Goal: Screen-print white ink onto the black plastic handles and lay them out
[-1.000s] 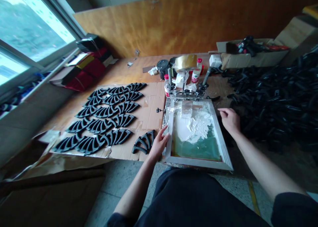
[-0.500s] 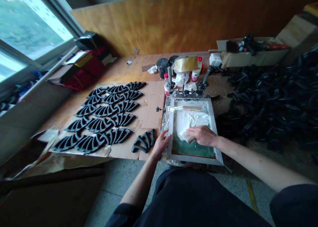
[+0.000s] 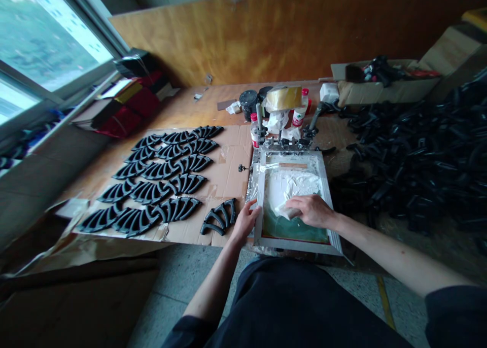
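- The left hand is at the near left corner of the screen frame. Its thumb lies over the left rail and its fingers are curled against the rail's outer side.
- The right hand is inside the frame, over the near half of the mesh. Its fingers are closed on a paste-smeared scraper that rests on the mesh.
- White paste covers the mesh beyond the scraper. The strip nearer than the scraper shows green.
- Just left of the frame, one black curved part lies on a cardboard sheet.
- Farther left, rows of black parts fill the sheet.
- Clamps hold the frame's far rail.
- Behind the clamps stand a tape roll, a bottle and a black jar.
- Right of the frame is a heap of black parts, with a carton beyond it.
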The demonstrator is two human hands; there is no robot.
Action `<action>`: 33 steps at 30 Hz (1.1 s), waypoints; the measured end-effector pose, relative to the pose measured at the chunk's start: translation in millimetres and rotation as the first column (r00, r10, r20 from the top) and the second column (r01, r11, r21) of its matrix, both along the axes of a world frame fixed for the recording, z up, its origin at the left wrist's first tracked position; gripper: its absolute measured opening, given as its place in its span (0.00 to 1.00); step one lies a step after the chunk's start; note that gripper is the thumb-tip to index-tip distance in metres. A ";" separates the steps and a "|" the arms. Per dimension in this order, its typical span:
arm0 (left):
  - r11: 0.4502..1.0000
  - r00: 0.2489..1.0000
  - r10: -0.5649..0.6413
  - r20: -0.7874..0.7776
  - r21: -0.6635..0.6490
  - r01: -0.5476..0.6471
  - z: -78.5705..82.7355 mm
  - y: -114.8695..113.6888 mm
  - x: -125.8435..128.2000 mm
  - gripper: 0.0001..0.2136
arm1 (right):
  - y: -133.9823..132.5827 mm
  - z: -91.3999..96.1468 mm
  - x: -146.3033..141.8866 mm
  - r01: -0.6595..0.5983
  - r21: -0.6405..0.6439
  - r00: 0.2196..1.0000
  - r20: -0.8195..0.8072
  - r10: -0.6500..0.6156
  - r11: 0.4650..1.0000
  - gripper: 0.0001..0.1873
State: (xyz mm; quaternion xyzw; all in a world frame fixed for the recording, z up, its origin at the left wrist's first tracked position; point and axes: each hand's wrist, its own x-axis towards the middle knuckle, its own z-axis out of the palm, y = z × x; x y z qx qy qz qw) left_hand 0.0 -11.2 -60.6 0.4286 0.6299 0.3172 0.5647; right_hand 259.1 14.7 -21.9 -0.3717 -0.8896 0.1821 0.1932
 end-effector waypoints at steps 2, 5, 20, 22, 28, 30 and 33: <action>1.000 1.000 -0.007 0.027 -0.008 0.008 5.1 0.1 -0.4 0.30 | 22.8 15.5 -8.5 0.117 0.014 0.993 -0.019 -0.117 0.993 0.17; 1.000 0.999 -0.007 0.048 0.021 0.006 25.6 0.2 -0.4 0.33 | 65.1 40.9 -16.4 0.271 0.089 0.962 -0.039 -0.269 0.958 0.29; 0.848 0.948 0.032 0.317 0.493 -0.194 175.5 70.9 48.4 0.25 | 39.6 -32.6 56.1 0.463 -0.067 0.885 -0.025 -0.465 0.884 0.14; 0.850 0.939 0.096 0.331 0.462 -0.251 164.4 65.0 52.7 0.26 | 25.5 -43.7 29.1 0.325 -0.016 0.941 0.104 -0.322 0.946 0.09; 0.993 0.938 -0.032 0.345 -0.093 0.068 78.6 -14.5 60.5 0.30 | 15.4 -22.5 -10.7 0.387 -0.107 0.919 0.126 -0.373 0.916 0.06; 0.983 0.912 0.096 0.398 -0.184 -0.024 56.6 -35.6 58.9 0.30 | 5.4 -8.9 -39.4 0.293 -0.053 0.955 0.060 -0.290 0.955 0.07; 0.917 0.837 0.400 0.374 -0.168 -0.363 40.7 -48.3 34.0 0.30 | -13.0 4.9 -98.6 0.033 0.031 0.999 -0.008 -0.033 0.999 0.09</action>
